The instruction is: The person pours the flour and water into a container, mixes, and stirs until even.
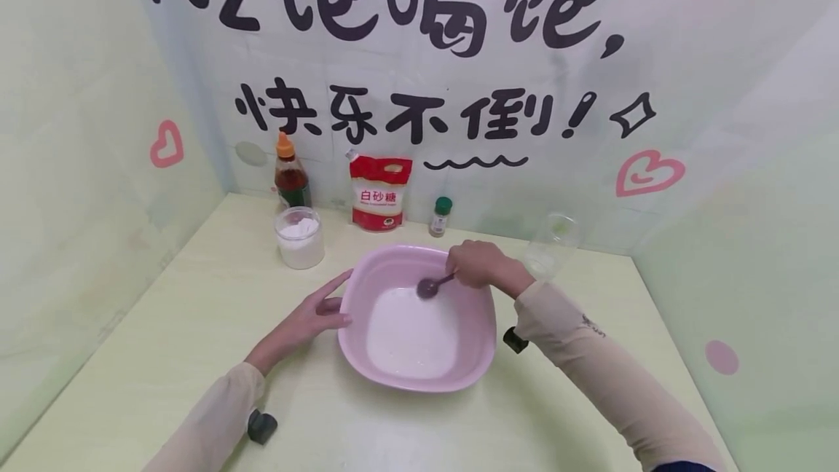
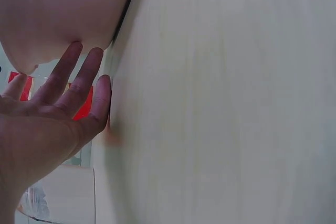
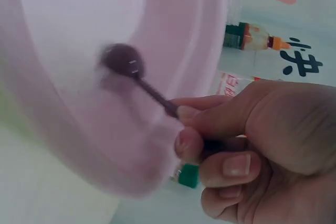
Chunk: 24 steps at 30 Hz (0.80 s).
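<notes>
A pink plastic basin [image 1: 417, 387] stands on the table in the middle of the head view. Whitish contents [image 1: 409, 333] cover its bottom; whether liquid or powder, I cannot tell. My left hand [image 1: 308, 323] touches the basin's left side with fingers spread, and in the left wrist view the fingertips [image 2: 94, 53] meet the outer wall. Over the basin's far right rim, my right hand [image 1: 481, 264] grips the handle of a small dark spoon [image 1: 428, 288]. In the right wrist view, the round spoon bowl [image 3: 123, 60] hangs inside the basin, slightly blurred.
Behind the basin are an open clear jar of white powder [image 1: 301, 245], an orange-capped sauce bottle [image 1: 292, 179], a red-and-white sugar pouch [image 1: 378, 195] and a green-capped shaker [image 1: 441, 217]. A clear plastic container [image 1: 547, 250] stands behind the right arm. Printed cloth walls enclose the table [image 1: 164, 355].
</notes>
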{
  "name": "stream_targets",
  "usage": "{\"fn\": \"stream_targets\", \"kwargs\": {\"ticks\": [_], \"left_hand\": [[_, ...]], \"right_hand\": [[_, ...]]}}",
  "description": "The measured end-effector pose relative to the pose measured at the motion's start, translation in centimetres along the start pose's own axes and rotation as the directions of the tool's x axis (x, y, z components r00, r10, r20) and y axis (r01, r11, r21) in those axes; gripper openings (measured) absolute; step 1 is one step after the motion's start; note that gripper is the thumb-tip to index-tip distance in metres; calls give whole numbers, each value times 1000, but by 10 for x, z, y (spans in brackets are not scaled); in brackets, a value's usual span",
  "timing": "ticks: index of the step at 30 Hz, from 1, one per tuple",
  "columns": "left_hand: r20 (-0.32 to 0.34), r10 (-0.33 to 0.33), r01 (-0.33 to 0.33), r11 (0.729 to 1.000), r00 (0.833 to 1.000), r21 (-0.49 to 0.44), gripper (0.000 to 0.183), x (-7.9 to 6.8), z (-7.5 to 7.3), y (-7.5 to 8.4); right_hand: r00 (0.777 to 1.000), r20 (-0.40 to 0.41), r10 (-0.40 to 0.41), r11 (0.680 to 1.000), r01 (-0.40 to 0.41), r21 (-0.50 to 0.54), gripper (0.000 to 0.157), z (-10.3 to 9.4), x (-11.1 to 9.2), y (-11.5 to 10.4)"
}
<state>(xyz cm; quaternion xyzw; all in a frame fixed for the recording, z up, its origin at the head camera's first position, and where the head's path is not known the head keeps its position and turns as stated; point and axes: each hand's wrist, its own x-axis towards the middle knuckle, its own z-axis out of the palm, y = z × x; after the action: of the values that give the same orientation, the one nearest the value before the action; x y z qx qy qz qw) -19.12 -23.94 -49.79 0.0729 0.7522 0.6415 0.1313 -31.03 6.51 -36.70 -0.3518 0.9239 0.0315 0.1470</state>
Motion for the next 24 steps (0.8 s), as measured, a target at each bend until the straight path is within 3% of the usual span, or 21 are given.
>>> {"fn": "stream_targets", "kwargs": {"ticks": [3, 8, 15, 20, 24], "left_hand": [[5, 6, -6, 1000, 1000, 0, 83, 0, 1, -1], [5, 7, -7, 1000, 1000, -1, 83, 1, 0, -2], [10, 19, -19, 1000, 1000, -18, 83, 2, 1, 0], [4, 18, -18, 1000, 1000, 7, 82, 1, 0, 0], [3, 0, 0, 1000, 1000, 18, 81, 1, 0, -1]], "right_hand": [[999, -18, -47, 997, 48, 65, 34, 8, 9, -7], [992, -7, -126, 985, 126, 118, 27, 13, 14, -28], [964, 130, -230, 964, 207, 169, 22, 18, 1, -51], [946, 253, -205, 969, 159, 192, 20, 12, -20, -48], [948, 303, -95, 987, 50, 153, 15, 3, -32, -31]]}}
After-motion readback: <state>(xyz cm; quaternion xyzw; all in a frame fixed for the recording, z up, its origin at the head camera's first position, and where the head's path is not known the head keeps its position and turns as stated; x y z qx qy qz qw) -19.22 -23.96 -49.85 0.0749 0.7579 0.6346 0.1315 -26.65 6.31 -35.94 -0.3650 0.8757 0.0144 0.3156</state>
